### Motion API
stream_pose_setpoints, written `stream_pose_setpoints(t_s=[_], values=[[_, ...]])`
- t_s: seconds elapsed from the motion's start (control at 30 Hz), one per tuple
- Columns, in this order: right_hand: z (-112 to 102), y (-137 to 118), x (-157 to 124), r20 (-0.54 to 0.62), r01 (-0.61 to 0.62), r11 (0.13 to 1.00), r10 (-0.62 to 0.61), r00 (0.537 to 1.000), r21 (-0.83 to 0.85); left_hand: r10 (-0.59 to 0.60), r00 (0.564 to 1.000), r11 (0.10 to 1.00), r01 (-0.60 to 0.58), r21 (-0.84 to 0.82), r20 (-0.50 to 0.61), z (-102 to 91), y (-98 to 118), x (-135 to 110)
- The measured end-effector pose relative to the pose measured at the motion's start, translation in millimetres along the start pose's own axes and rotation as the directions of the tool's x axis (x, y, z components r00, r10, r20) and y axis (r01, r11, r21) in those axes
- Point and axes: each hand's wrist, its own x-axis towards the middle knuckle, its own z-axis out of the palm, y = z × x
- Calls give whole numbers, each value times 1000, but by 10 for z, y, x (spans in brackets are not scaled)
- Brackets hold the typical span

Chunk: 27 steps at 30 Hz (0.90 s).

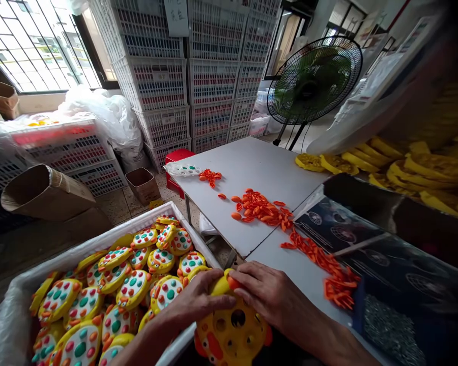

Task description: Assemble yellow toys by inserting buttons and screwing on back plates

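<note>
My left hand (pixel 198 302) grips the top edge of a yellow plastic toy shell (pixel 232 330) with round holes, held low in front of me. My right hand (pixel 267 292) is closed over the shell's upper right side, fingertips pinching a small orange piece (pixel 232 282) at its top. To the left stands a white crate (pixel 99 244) filled with several finished yellow toys (pixel 133 287) with coloured dots. Loose orange pieces (pixel 265 208) lie scattered over the grey table (pixel 252 168), trailing down to a heap (pixel 339 287) near my right hand.
Yellow shells (pixel 404 168) are piled at the right. A black fan (pixel 313 81) stands behind the table. White crates (pixel 198 76) are stacked against the back wall. A cardboard tube (pixel 41 193), a small box (pixel 141 184) and a red stool (pixel 177 157) sit on the floor.
</note>
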Motion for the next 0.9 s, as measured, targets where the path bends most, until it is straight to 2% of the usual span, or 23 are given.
stream_pose_setpoints(t_s=[0.3,0.43,0.53,0.6,0.67,0.77,0.83,0.9], values=[[22,-1,-215,-61,-61,998,62,996,5,-17,1000,998,16,60,20,115,18,36],[29,-21,-280,-80,-112,994,111,991,-13,-12,997,1000,11,14,79,137,2,64],[37,-33,-319,-129,-180,974,198,972,139,27,993,999,-31,36,111,134,-5,70],[27,-35,-335,-103,-277,902,326,940,332,39,994,991,-52,123,104,133,11,61],[-4,-34,-342,25,-400,761,452,892,510,59,994,964,-81,254,93,141,47,42],[-77,-43,-346,230,-510,580,488,842,635,78,990,913,-118,391,115,170,123,5],[-119,-64,-358,270,-521,548,475,838,655,60,987,905,-117,410,151,199,168,-22],[-139,-91,-385,268,-532,565,485,832,631,62,985,893,-127,433,160,229,194,-51]])
